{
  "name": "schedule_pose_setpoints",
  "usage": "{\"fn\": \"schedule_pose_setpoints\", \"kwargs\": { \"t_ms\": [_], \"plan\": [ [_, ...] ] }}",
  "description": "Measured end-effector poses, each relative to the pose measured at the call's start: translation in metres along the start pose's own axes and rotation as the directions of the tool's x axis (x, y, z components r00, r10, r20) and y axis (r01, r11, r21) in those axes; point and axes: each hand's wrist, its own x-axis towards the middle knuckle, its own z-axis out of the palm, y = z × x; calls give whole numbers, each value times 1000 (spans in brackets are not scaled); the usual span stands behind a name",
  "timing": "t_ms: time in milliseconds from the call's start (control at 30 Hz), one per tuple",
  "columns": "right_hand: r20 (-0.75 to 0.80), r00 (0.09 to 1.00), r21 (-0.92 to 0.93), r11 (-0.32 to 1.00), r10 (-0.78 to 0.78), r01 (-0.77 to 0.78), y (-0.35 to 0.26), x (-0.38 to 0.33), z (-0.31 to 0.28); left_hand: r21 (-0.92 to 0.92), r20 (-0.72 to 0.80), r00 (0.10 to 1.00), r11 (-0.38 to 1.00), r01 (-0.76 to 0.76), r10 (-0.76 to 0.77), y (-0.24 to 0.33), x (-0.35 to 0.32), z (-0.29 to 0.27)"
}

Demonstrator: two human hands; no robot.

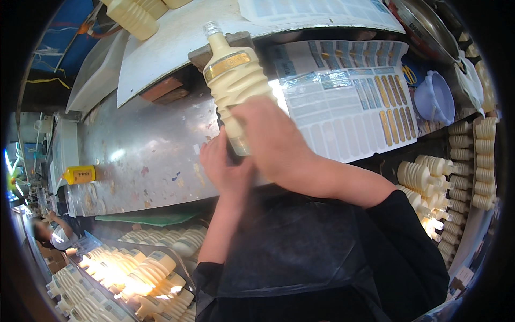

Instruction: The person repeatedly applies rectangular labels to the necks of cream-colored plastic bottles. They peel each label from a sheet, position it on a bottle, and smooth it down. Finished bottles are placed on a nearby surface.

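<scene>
A cream bottle (236, 80) with wavy ribbed sides and a clear threaded neck lies with its neck pointing away from me. Across its shoulder runs a gold label (228, 64). My left hand (228, 163) grips the bottle's base end, one finger stretched along its side. Curled and blurred, my right hand (273, 134) presses on the lower body; its fingertips, and anything in them, are hidden. The neck end rests on a dark notched block (238, 40). Beside my right hand, a label sheet (316, 121) holds gold and blue labels, with several blank places.
A metal worktable (150, 155) carries a yellow bottle (80, 174) at its left. A purple basin (434, 99) stands to the right. Many cream bottles crowd the lower left (145, 271) and right (424, 177). A raised white board (161, 45) spans the back. Another person (56, 233) is far left.
</scene>
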Motion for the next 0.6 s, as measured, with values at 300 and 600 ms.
{"fn": "schedule_pose_setpoints", "kwargs": {
  "t_ms": [300,600],
  "plan": [
    [-161,977,54,990,137,-130,35,-23,-20,-18,15,999,999,36,-36,7,2,-1],
    [-170,980,61,994,101,-91,52,-27,-22,-78,42,995,992,95,-92,1,2,0]
  ]
}}
